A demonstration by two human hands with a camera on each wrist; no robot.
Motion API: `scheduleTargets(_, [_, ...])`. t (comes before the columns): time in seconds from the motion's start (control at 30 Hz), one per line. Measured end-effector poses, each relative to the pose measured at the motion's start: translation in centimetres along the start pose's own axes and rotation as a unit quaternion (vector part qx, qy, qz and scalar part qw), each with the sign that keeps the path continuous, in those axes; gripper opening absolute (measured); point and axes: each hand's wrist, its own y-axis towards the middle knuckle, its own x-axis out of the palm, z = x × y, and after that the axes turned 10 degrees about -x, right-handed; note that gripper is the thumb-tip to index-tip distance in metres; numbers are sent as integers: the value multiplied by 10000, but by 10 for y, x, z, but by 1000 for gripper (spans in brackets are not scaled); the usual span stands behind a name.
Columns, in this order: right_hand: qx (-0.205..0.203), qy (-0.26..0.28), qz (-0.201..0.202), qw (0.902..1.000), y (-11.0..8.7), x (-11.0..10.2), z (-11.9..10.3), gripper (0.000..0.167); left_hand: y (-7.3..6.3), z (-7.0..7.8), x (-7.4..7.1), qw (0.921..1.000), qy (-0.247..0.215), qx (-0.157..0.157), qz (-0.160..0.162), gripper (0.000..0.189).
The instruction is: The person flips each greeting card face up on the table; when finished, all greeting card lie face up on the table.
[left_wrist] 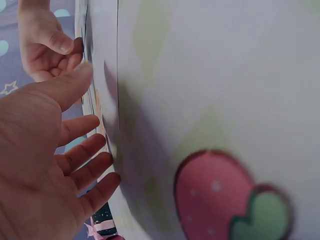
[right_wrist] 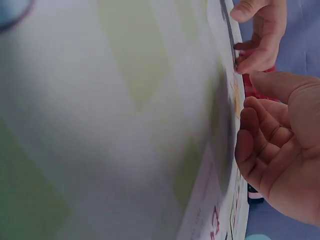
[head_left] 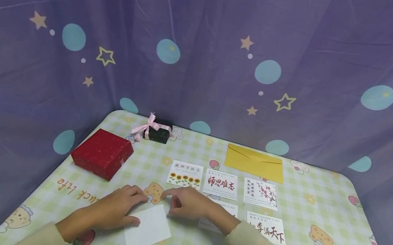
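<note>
A blank white square card [head_left: 150,229] lies turned at an angle on the table. My left hand [head_left: 117,209] is at its left side, thumb over the card's edge and other fingers stretched out on the cloth. In the left wrist view the left hand [left_wrist: 55,145] shows its fingers spread, with nothing gripped. My right hand [head_left: 188,203] is just beyond the card's upper right corner, index finger reaching left and thumb low near that corner. The right wrist view shows the right hand [right_wrist: 280,140] with its other fingers loosely curled and holding nothing.
Printed greeting cards lie in rows on the right, among them a sunflower card [head_left: 185,174] and a blossom card [head_left: 261,193]; my right forearm covers part of the front row. A yellow envelope [head_left: 255,163], a red box [head_left: 102,153] and a ribboned black box [head_left: 159,132] lie farther back.
</note>
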Motion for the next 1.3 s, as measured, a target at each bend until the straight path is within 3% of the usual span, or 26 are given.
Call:
scheduleTargets(0.23, [91, -157, -188, 9997, -3, 8, -3, 61, -9, 3, 4, 9998, 6, -3, -196, 76])
scheduleTargets(0.53, [176, -79, -146, 9997, -2, 12, 3, 55, -10, 7, 9, 9996, -61, -235, -154, 58])
scheduleTargets(0.97, [213, -48, -93, 9997, 1, 13, 2, 34, -11, 16, 7, 9996, -29, -235, 174, 51])
scheduleTargets(1.3, [232, -155, -98, 9996, 2, 12, -3, 43, -9, 17, 9, 9985, -40, -541, 33, 46])
